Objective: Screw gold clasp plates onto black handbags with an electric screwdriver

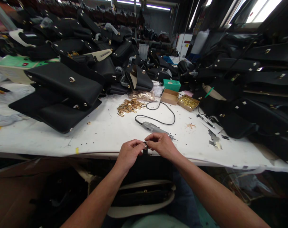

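In the head view, the left hand (129, 152) and the right hand (162, 146) meet at the near edge of the white surface (110, 134). Each grip is pinched nearly closed, thumb against forefinger, on the upper end of a narrow black strap (145, 150). The strap stands between the two hands at that edge; fingertips cover its top, and any small fitting there is too small to make out. Its lower end fades into dark material, so where it joins cannot be told.

Below, a black handbag with pale edging (140, 207) lies open at the lap, its inside mostly in shadow. Just beyond the right hand lies a grey handheld power tool (153, 127), the hand overlapping its near side. Farther back are a heap of gold metal fittings (128, 107) and an open cardboard box (170, 97). Stacked black bags (265, 110) run off the right side, cut by the frame.
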Action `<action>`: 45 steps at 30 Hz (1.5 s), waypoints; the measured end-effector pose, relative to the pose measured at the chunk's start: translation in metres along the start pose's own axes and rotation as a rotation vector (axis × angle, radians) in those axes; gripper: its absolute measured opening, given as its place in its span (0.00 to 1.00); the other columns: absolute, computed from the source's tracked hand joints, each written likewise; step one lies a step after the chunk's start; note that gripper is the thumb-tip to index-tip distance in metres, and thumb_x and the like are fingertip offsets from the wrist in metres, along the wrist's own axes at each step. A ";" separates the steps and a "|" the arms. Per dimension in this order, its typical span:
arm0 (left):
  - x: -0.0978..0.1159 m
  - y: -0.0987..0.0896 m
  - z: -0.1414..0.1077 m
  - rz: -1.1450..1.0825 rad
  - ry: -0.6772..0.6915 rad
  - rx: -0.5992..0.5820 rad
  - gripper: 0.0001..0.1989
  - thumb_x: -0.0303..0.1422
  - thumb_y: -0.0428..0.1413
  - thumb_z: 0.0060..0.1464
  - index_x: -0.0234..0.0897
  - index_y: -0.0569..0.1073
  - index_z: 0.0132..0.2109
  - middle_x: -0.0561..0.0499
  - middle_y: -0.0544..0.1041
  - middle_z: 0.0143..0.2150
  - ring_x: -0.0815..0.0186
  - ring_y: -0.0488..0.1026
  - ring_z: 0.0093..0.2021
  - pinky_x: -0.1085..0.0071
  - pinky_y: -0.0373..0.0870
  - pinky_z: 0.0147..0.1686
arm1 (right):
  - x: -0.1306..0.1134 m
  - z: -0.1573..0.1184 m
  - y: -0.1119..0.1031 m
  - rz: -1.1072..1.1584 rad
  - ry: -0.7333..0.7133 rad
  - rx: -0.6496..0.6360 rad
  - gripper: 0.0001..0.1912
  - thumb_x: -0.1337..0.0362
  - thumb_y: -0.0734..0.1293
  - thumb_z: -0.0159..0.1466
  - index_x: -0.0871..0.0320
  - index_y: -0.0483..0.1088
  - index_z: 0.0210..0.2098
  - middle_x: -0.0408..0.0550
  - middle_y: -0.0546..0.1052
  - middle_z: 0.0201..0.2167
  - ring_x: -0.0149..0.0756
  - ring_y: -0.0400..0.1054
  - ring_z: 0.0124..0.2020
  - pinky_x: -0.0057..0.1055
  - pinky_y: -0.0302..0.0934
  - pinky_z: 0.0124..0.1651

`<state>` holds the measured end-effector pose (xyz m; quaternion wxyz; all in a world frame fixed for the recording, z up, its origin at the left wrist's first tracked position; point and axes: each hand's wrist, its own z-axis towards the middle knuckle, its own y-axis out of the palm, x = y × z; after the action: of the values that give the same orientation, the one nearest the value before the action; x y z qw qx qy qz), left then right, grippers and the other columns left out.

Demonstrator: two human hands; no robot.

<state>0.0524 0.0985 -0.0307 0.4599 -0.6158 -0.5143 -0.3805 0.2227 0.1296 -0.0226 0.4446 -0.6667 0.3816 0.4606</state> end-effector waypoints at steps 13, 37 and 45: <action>0.009 -0.027 -0.020 0.802 0.270 -0.264 0.18 0.45 0.57 0.57 0.41 0.78 0.50 0.45 0.82 0.48 0.50 0.76 0.49 0.62 0.66 0.47 | 0.004 0.017 -0.003 0.196 0.162 -0.046 0.09 0.67 0.70 0.52 0.60 0.77 0.34 0.42 0.75 0.20 0.28 0.67 0.21 0.24 0.64 0.26; -0.041 -0.006 -0.010 1.006 0.634 0.010 0.09 0.30 0.54 0.65 0.41 0.80 0.44 0.49 0.80 0.48 0.56 0.71 0.48 0.59 0.70 0.45 | 0.036 0.032 0.010 -0.504 -0.077 0.037 0.07 0.72 0.69 0.56 0.57 0.77 0.33 0.44 0.79 0.31 0.34 0.71 0.32 0.29 0.59 0.36; -0.034 -0.008 -0.008 1.078 0.649 -0.023 0.08 0.31 0.55 0.65 0.43 0.80 0.45 0.51 0.81 0.49 0.56 0.71 0.49 0.57 0.68 0.42 | 0.047 0.019 0.010 -0.586 -0.197 0.044 0.06 0.67 0.68 0.63 0.55 0.79 0.37 0.45 0.77 0.35 0.34 0.69 0.36 0.29 0.59 0.39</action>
<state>0.0381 0.0815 -0.0587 0.7133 -0.6464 0.0382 -0.2683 0.2212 0.1400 -0.0736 0.6078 -0.6906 0.1383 0.3669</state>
